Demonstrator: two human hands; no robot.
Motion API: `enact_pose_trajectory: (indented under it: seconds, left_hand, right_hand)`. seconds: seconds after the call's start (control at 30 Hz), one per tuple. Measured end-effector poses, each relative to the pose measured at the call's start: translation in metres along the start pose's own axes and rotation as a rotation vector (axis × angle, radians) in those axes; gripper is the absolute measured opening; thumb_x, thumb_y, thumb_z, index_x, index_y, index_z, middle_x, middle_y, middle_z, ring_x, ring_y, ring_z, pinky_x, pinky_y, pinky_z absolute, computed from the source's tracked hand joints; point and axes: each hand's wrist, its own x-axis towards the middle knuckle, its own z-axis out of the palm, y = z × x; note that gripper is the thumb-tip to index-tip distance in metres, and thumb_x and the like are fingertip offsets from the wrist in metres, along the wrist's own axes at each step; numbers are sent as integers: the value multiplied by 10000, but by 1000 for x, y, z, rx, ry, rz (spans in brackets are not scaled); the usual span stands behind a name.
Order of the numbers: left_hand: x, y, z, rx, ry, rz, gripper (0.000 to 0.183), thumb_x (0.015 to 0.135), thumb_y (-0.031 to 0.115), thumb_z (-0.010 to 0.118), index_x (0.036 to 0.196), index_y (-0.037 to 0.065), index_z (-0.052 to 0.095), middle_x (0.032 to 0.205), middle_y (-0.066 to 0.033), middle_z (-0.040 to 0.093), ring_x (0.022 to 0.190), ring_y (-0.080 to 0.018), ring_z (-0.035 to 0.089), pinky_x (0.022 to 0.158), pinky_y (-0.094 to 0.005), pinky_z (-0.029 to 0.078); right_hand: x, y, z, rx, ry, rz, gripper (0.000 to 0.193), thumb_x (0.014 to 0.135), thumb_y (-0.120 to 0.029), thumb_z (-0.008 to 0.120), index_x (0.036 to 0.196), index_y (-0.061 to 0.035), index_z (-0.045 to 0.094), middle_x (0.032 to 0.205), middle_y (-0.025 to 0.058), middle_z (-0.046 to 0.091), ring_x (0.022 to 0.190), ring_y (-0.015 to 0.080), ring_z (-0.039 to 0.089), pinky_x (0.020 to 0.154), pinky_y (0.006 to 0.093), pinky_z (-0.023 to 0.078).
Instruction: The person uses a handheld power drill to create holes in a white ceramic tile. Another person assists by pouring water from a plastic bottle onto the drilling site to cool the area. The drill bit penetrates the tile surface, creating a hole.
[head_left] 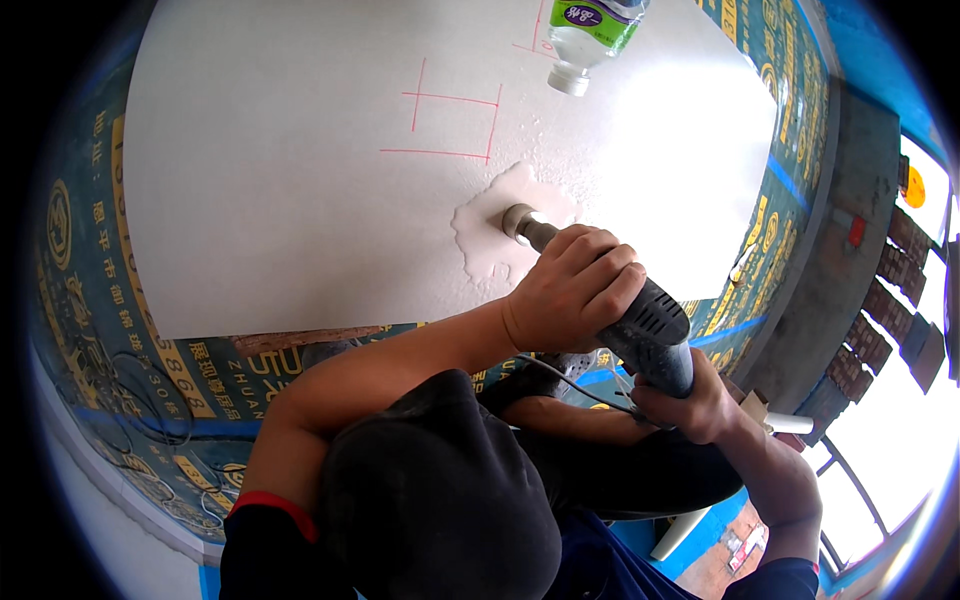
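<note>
A dark grey handheld power drill slants across the middle of the view, with a round metal hole-cutting bit at its front end. My left hand is wrapped around the drill's front part. At its rear, my right hand grips the body near the cord. The bit meets a large white slab inside a milky, wet puddle. Whether it has cut into the slab cannot be seen. Red lines are drawn on the slab beyond the puddle.
A clear plastic bottle with a white cap and green label is at the top edge. Printed green sheeting surrounds the slab. A black rounded cloth shape blocks the lower middle. Thin cables lie at left; dark stacked pieces stand at right.
</note>
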Motion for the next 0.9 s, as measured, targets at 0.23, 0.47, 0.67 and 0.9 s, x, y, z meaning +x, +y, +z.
enact_pose_trajectory:
  seconds: [0.23, 0.47, 0.67, 0.9]
  left_hand:
    - [-6, 1, 0, 14, 13, 15, 560, 870, 215, 771, 1307, 77, 450, 1174, -181, 663, 1076, -350, 687, 956, -532, 549]
    - [-13, 5, 1, -37, 61, -10, 577, 816, 150, 769, 1302, 96, 463, 1179, -161, 655, 1080, -345, 668, 972, -547, 517]
    - [-15, 7, -4, -41, 68, -4, 570, 844, 157, 767, 1316, 107, 452, 1196, -163, 652, 1097, -347, 669, 986, -558, 514]
    - [-18, 1, -8, -35, 86, 22, 514, 898, 194, 757, 1297, 69, 457, 1195, -205, 675, 1085, -369, 685, 974, -556, 548]
  right_hand:
    - [0, 7, 6, -95, 25, -34, 268, 872, -180, 770, 1044, 3, 677, 835, 65, 691, 758, 160, 666, 722, 335, 546]
    - [-2, 6, 17, -177, 69, -77, 346, 874, -246, 764, 1076, 16, 664, 832, 125, 690, 778, 246, 674, 776, 401, 547]
    - [-5, 1, 25, -225, 105, -76, 371, 872, -248, 768, 1105, 21, 663, 881, 177, 723, 836, 302, 725, 807, 428, 560]
    - [-7, -12, 29, -252, 103, -89, 375, 879, -234, 761, 1129, 25, 655, 886, 174, 715, 837, 290, 717, 806, 414, 560]
